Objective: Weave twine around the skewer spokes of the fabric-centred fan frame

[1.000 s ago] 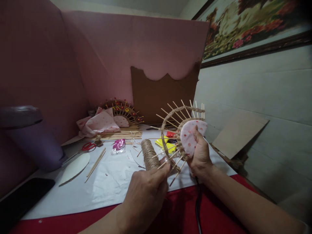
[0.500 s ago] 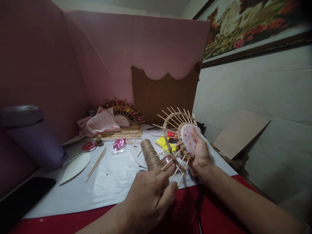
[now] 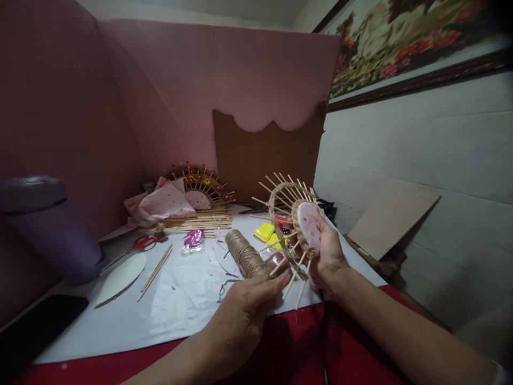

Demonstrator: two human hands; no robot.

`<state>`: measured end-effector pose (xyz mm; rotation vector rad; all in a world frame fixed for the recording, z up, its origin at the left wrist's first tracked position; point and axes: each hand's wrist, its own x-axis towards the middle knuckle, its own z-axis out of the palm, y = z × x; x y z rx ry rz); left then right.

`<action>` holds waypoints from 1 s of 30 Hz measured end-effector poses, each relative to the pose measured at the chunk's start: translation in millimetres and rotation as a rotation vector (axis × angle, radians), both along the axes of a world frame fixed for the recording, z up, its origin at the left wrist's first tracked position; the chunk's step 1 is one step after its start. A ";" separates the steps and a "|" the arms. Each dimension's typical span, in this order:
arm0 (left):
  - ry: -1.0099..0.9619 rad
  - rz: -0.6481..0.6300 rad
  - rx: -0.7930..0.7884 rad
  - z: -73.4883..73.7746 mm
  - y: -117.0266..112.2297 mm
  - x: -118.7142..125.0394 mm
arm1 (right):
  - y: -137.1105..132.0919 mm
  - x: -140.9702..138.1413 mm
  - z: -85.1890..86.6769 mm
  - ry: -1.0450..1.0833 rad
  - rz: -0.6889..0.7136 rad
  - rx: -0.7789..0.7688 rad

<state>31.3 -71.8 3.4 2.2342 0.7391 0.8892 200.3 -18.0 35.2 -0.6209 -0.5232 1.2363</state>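
Note:
My right hand (image 3: 331,256) grips a fan-shaped piece (image 3: 308,220) by its half-round centre, covered in pale pink cloth with red spots. Thin wooden sticks spread out from that centre, and a braided band of jute twine curves across them. My left hand (image 3: 244,307) is closed around the lower end of a spool of jute twine (image 3: 243,251), which tilts up to the left. Its thumb and fingertips lie close to the lower sticks; whether they touch them I cannot tell. Part of the spool is hidden behind the hand.
On the white-covered table (image 3: 180,310) lie red-handled scissors (image 3: 144,243), loose sticks (image 3: 156,271), a white cut piece (image 3: 122,278), a magenta packet (image 3: 194,239), yellow packets (image 3: 264,231) and a phone (image 3: 44,326). A purple tumbler (image 3: 60,235) stands left; a decorated fan (image 3: 200,182) stands behind.
The spool has tipped further left in my left hand. My left thumb has moved up from beneath the lower stick ends toward the fingers. The fan-shaped piece has turned slightly.

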 end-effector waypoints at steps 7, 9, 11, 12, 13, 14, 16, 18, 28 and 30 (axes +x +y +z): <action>0.012 0.011 0.047 1.9 -5.9 3.0 | 4.7 1.1 -3.4 0.079 -0.055 -0.086; 0.002 0.001 0.045 4.3 -6.7 3.0 | 6.0 1.9 -4.3 0.069 -0.037 -0.037; 0.018 0.014 0.030 5.1 -7.1 2.5 | 7.9 3.1 -4.6 0.081 -0.058 0.013; 0.027 0.019 0.027 5.0 -7.3 2.2 | 9.0 3.9 -4.8 0.087 -0.077 0.031; 0.033 0.018 0.028 4.8 -7.6 1.9 | 10.2 4.7 -5.0 0.088 -0.091 0.040; 0.033 0.007 0.033 4.5 -7.9 1.7 | 11.3 5.6 -5.4 0.083 -0.097 0.044; 0.021 -0.022 0.049 4.4 -8.8 1.4 | 12.8 7.0 -6.4 0.064 -0.094 0.045; 0.019 -0.037 0.062 4.9 -9.6 1.1 | 13.0 7.5 -7.2 0.053 -0.084 0.048; -0.002 -0.045 0.100 0.9 -7.4 -1.6 | 5.7 1.0 -3.3 0.080 -0.079 0.063; 0.002 -0.037 0.093 1.2 -8.1 -0.9 | 5.0 0.4 -3.2 0.073 -0.067 0.074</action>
